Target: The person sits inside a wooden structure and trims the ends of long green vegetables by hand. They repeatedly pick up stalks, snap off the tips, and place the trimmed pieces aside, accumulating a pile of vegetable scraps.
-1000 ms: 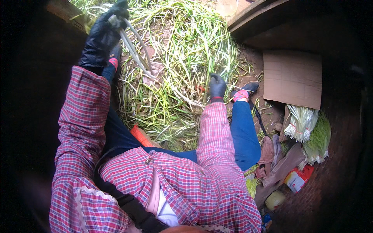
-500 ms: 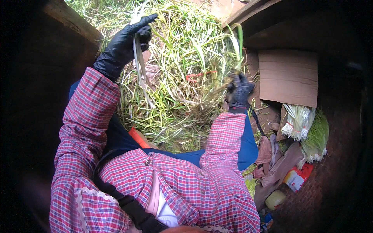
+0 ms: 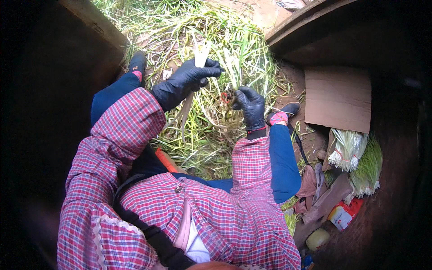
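Several pale stalks (image 3: 202, 55), their exact number lost in the glare, rise from the left hand (image 3: 191, 76), whose black-gloved fingers curl round them, the index stretched toward the other glove. Limp greyish strips (image 3: 185, 114) hang below that fist. The right hand (image 3: 251, 105), gloved too, pinches a green-white stalk (image 3: 233, 74) near its dark, ragged base (image 3: 231, 95), thumb and fingertips pressed together. Something orange-red (image 3: 223, 96) shows just beside this pinch; whether it touches the stalk I cannot tell.

Good handling here, I judge, means a light left grip, since squeezed stems would bruise, and a right pinch kept low at the base, where a stalk is firmest. Slow pulls along its length should snap fewer leaves than sideways tugs. Keeping the two hands a little apart should stop the limp strips tangling with the fresh stalk.

Both holds sit above a pile of loose green and yellowed leaves (image 3: 198, 153), spread between the left shoe (image 3: 137, 62) and the right shoe (image 3: 290, 109). Farther right, a cardboard sheet (image 3: 337, 96) partly covers a tied white-stemmed bundle (image 3: 345, 148); a greener bundle (image 3: 368, 164) lies against it, above a red-and-white packet (image 3: 345, 215).
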The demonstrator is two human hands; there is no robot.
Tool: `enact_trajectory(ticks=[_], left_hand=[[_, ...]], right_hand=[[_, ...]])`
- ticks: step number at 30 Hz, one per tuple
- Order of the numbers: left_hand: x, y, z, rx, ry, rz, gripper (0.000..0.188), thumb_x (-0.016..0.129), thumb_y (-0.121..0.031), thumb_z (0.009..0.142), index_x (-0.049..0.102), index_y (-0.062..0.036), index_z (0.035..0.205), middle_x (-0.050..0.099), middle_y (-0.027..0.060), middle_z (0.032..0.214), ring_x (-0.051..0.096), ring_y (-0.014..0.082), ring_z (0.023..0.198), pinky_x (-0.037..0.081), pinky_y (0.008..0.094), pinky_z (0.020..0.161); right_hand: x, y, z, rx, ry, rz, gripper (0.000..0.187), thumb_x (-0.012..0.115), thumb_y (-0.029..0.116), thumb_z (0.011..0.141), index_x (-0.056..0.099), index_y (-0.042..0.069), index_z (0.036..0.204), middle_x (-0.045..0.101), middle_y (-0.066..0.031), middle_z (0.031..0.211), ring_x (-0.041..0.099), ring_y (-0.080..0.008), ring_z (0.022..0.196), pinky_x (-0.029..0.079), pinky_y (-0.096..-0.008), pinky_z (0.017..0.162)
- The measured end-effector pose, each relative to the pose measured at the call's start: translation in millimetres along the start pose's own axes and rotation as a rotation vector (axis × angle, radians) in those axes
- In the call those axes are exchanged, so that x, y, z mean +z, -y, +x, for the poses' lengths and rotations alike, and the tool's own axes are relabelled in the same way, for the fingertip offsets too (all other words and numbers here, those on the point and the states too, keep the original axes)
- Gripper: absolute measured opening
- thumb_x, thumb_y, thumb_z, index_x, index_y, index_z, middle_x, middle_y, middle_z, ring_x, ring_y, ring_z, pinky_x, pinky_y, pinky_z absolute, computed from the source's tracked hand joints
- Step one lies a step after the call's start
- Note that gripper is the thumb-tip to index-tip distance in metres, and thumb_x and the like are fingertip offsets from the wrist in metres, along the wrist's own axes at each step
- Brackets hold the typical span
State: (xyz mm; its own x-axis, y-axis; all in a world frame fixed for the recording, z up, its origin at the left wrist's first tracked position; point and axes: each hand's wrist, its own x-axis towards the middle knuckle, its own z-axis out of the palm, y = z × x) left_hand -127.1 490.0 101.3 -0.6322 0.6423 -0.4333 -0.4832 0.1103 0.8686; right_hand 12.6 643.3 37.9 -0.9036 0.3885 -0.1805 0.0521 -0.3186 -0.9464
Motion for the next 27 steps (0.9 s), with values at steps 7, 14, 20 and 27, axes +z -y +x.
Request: enact_trajectory(ticks=[7,14,20,27], left_hand=[[5,20,0,-0.066,0.016,-0.066,0.029,0.067,-0.015,0.072,0.056,-0.0052,0.096,0.048,-0.0036,0.068,0.04,0.0044,0.051,0.028,0.0179,0.043],[4,24,7,-0.106,0.027,0.085,0.017,0.064,-0.015,0.074,0.056,-0.0052,0.085,0.049,-0.0019,0.067,0.04,0.0054,0.053,0.032,0.0189,0.047],[10,37,7,0.089,-0.009,0.081,0.013,0.063,-0.013,0.073,0.052,-0.0064,0.069,0.046,-0.0021,0.06,0.04,0.007,0.052,0.032,0.022,0.049],[3,-2,2,0.167,-0.209,-0.126,0.019,0.07,-0.009,0.069,0.053,-0.0068,0.077,0.051,-0.0014,0.057,0.044,0.0055,0.042,0.028,0.0174,0.036]], right_hand=[[26,-10,-6,-0.162,-0.089,-0.039,0.016,0.059,0.01,0.083,0.058,0.0,0.095,0.059,-0.0023,0.073,0.053,-0.0063,0.052,0.045,-0.0186,0.045],[34,-11,-5,-0.239,0.012,-0.107,0.014,0.056,0.012,0.085,0.057,0.0,0.092,0.058,-0.0014,0.071,0.053,-0.0048,0.055,0.045,-0.0176,0.046],[43,-8,-10,-0.168,-0.041,-0.025,0.015,0.058,0.011,0.084,0.06,-0.001,0.092,0.063,-0.0042,0.074,0.055,-0.0063,0.06,0.043,-0.019,0.051],[-25,-67,5,-0.161,-0.317,-0.183,0.014,0.058,0.016,0.083,0.06,0.003,0.082,0.061,-0.0041,0.067,0.056,-0.0092,0.056,0.044,-0.0226,0.05]])
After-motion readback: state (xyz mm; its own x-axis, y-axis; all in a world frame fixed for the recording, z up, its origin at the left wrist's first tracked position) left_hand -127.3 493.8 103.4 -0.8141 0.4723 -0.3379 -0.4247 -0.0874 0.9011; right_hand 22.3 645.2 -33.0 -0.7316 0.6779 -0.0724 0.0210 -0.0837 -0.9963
